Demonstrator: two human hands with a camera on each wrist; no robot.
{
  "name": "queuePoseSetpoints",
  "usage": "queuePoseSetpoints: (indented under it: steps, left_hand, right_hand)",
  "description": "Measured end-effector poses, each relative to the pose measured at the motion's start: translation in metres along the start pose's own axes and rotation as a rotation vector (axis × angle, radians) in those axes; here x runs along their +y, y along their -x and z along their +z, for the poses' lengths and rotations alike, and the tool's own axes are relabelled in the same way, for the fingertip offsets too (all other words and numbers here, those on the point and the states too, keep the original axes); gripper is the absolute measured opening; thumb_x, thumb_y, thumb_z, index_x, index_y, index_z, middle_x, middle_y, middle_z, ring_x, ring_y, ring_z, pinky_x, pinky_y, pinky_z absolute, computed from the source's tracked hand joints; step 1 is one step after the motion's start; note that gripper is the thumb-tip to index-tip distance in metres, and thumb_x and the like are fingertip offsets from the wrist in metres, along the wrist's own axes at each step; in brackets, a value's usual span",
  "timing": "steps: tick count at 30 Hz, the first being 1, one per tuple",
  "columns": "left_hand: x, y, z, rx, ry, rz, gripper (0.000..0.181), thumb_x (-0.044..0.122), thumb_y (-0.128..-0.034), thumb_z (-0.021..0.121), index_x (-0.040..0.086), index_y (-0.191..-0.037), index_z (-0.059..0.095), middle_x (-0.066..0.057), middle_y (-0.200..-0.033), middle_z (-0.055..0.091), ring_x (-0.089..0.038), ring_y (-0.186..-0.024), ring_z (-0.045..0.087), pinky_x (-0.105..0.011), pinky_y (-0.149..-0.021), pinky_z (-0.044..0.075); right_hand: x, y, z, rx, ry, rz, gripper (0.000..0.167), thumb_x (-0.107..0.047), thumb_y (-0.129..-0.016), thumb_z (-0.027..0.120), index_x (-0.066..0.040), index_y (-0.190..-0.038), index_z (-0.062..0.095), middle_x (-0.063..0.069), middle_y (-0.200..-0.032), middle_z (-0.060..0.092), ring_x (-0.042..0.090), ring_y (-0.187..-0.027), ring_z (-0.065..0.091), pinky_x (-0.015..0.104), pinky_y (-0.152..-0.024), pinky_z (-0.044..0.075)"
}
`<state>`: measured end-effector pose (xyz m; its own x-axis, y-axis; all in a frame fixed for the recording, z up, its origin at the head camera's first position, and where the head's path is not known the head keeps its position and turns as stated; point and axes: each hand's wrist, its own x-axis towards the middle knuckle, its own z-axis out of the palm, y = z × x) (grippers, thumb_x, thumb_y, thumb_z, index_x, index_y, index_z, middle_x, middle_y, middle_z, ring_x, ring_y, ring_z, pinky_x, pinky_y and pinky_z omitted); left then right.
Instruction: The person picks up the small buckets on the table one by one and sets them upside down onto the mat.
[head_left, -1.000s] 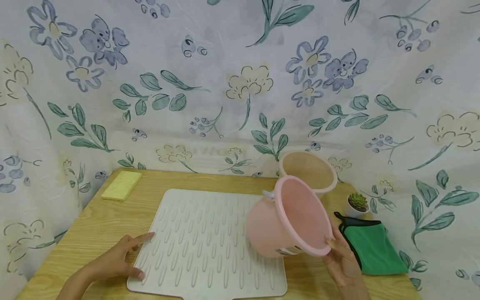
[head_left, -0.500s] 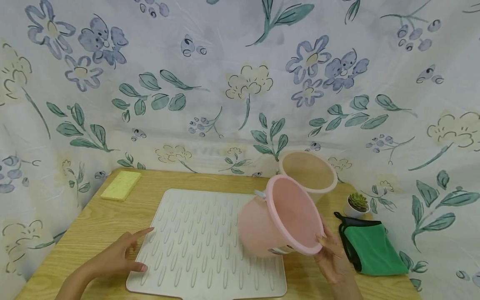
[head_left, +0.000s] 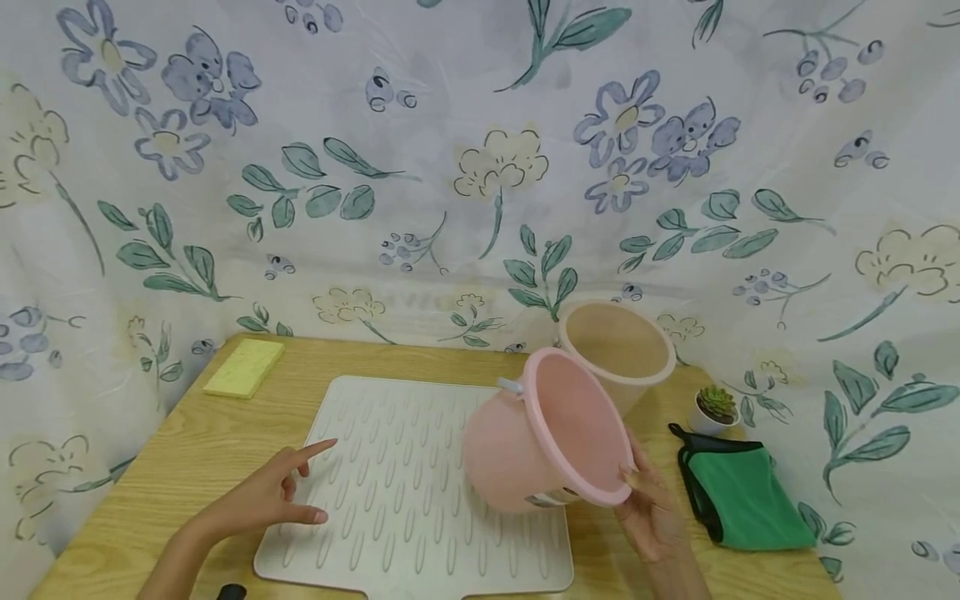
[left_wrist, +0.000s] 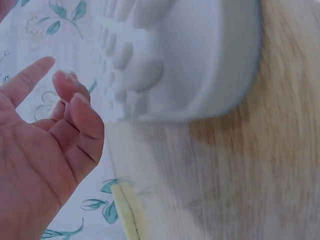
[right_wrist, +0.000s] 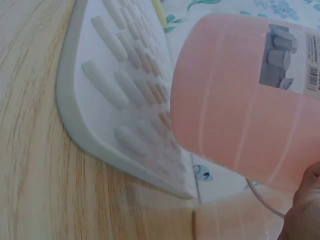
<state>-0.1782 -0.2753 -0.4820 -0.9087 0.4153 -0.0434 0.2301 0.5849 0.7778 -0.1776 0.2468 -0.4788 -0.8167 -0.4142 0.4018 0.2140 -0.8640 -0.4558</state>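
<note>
My right hand [head_left: 651, 510] pinches the rim of a pink plastic bucket [head_left: 502, 450] at its right side. The bucket is tilted, its mouth facing up and to the right, over the right part of a white ridged draining board [head_left: 390, 483]. A printed label [right_wrist: 285, 57] shows on the bucket's wall in the right wrist view. Over the board's left edge my left hand [head_left: 258, 500] holds nothing. Its index finger and thumb reach out, with the other fingers loosely bent; the left wrist view shows this hand [left_wrist: 45, 145] apart from the board.
A peach-coloured bucket [head_left: 630, 392] stands behind the pink one. To the right are a potted succulent [head_left: 712, 410] and a folded green cloth [head_left: 750, 496] with black edging. A yellow sponge cloth [head_left: 243, 367] lies at the back left. Some black object [head_left: 232, 592] shows at the bottom edge.
The pink bucket has moved left over the board, with my right hand still gripping its rim. My left hand has come off the board's left edge and shifted right and up.
</note>
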Motion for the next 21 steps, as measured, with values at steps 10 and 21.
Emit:
queuePoseSetpoints:
  steps: [10, 21]
  left_hand:
    - [0.017, -0.014, 0.010, 0.036, 0.035, -0.025, 0.085, 0.033, -0.0868, 0.076, 0.018, -0.156, 0.029, -0.021, -0.135, 0.048, -0.032, -0.115, 0.055, -0.043, -0.087, 0.047]
    - [0.036, -0.033, 0.024, 0.060, 0.152, 0.070, 0.080, 0.021, -0.0922, 0.069, 0.022, -0.158, 0.024, -0.024, -0.146, 0.040, -0.043, -0.126, 0.049, -0.056, -0.094, 0.045]
  right_hand:
    - [0.011, -0.006, 0.000, 0.031, -0.008, 0.015, 0.065, 0.009, -0.100, 0.011, -0.015, -0.155, 0.035, 0.004, -0.152, 0.045, 0.018, -0.117, 0.057, 0.028, -0.098, 0.050]
    - [0.023, -0.009, -0.002, -0.023, -0.053, 0.013, 0.064, 0.009, -0.100, 0.013, -0.015, -0.155, 0.034, 0.008, -0.149, 0.045, 0.020, -0.114, 0.059, 0.029, -0.098, 0.051]
